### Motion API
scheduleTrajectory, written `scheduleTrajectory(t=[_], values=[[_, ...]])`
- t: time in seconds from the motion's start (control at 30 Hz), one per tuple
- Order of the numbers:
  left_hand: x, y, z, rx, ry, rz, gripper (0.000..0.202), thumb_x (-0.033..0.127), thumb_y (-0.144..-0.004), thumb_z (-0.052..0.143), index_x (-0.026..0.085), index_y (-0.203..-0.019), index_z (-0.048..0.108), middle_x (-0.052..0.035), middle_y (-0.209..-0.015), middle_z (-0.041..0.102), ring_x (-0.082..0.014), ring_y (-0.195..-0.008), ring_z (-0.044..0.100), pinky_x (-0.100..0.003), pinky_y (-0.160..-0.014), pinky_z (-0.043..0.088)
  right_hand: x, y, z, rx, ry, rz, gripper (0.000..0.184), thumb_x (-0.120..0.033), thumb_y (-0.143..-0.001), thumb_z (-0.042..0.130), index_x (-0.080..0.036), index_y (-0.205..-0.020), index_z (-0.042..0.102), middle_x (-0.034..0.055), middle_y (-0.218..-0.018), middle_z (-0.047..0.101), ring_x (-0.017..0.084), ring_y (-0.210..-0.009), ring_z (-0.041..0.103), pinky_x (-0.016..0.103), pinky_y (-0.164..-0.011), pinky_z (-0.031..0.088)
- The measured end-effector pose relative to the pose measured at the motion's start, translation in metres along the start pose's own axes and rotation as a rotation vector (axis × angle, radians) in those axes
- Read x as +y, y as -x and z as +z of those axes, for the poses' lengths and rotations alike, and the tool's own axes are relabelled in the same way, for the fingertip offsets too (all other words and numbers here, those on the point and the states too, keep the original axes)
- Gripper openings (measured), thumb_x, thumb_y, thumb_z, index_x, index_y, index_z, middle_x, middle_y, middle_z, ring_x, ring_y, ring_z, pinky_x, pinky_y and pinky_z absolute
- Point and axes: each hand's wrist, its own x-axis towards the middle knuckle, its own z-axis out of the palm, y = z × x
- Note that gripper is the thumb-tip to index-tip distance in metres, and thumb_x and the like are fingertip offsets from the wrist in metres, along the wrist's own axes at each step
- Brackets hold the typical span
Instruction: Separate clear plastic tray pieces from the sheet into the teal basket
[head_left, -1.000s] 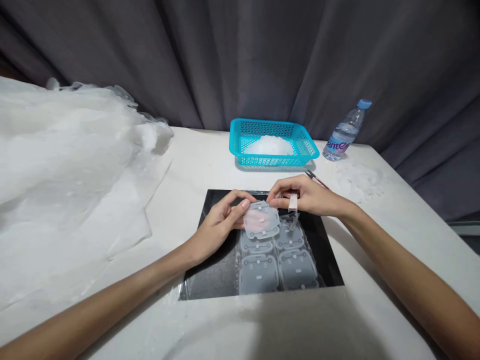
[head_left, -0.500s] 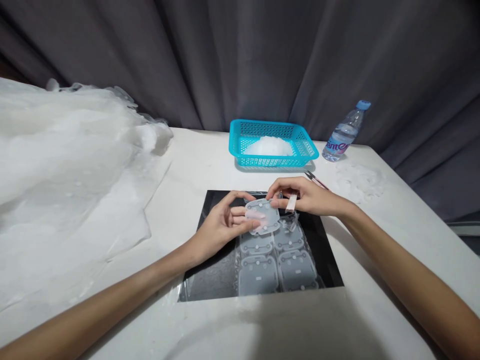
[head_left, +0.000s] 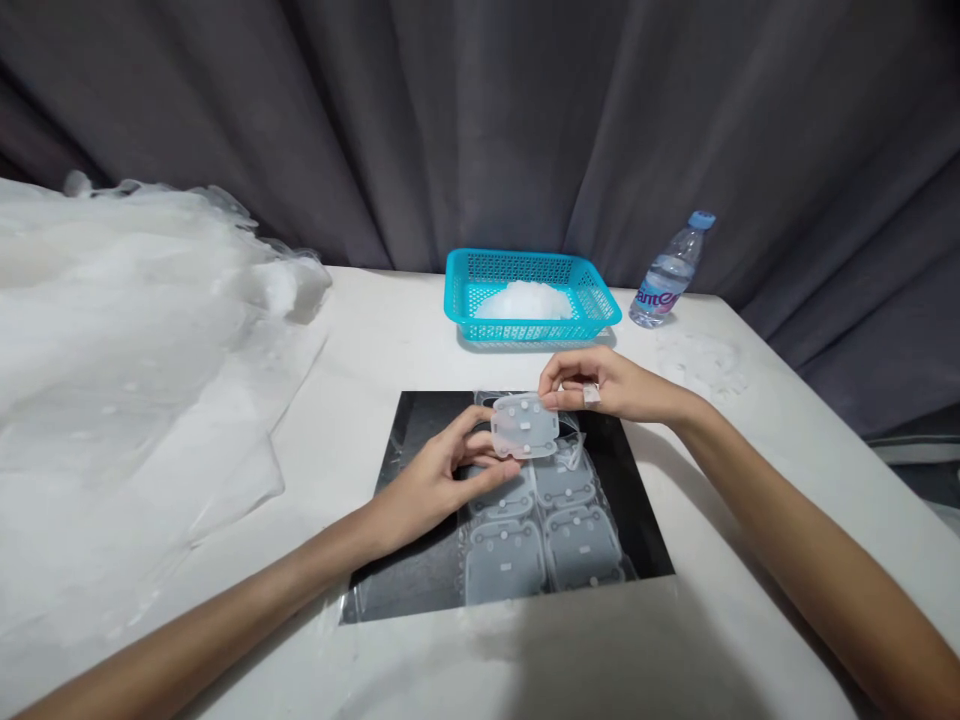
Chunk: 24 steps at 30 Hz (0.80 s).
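Note:
A translucent, rounded rectangular plastic piece (head_left: pixel 525 428) with small dots is held above the black mat. My right hand (head_left: pixel 589 385) pinches its upper right corner between thumb and fingers, and a pale strip wraps its thumb. At the piece's left side, my left hand (head_left: pixel 457 465) has thumb and fingers apart. Its index fingertip is at the left edge; whether the fingers behind touch the piece is unclear. Below lies a clear sheet of similar joined pieces (head_left: pixel 506 565) on the black mat (head_left: pixel 412 570). A scrap of clear trim (head_left: pixel 574 450) shows under my right hand.
A blue basket (head_left: pixel 457 325) containing a white translucent pile (head_left: pixel 525 300) stands at the back. To its right is a water bottle (head_left: pixel 671 275). Clear scraps (head_left: pixel 701 362) lie on the white table (head_left: pixel 360 330). A large heap of translucent sheets (head_left: pixel 135 380) covers the left side.
My left thumb has come off the front of the plastic piece and its fingers have spread. My right hand still pinches the corner. The view has shifted slightly.

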Motion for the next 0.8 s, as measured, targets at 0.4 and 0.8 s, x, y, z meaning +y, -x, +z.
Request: scheduleTrajectory(t=[0.4,0.8], values=[[0.008,-0.002,0.009,-0.174,-0.971,0.349,0.024,0.037,-0.110,0.054,0.024,-0.129,0.062,-0.0096,-0.136,0.064,-0.0271,-0.129,0.059,-0.046,-0.110,0.049,-0.013,-0.014,-0.058,0.382,0.155,-0.130,0.019,-0.035,-0.092,0.073,-0.018,-0.094,0.066,0.0026,-0.085,0.071,0.018,-0.083,0.065,0.030,-0.076,0.047],[0.014,0.004,-0.006,-0.151,-1.250,0.369,0.038,0.036,-0.107,0.058,0.026,-0.143,0.055,-0.0095,-0.165,0.046,-0.0345,-0.142,0.051,-0.057,-0.113,0.050,0.056,-0.086,-0.120,0.525,0.233,-0.071,0.018,-0.034,-0.082,0.071,-0.019,-0.081,0.062,0.0003,-0.069,0.067,0.018,-0.071,0.064,0.030,-0.070,0.051]])
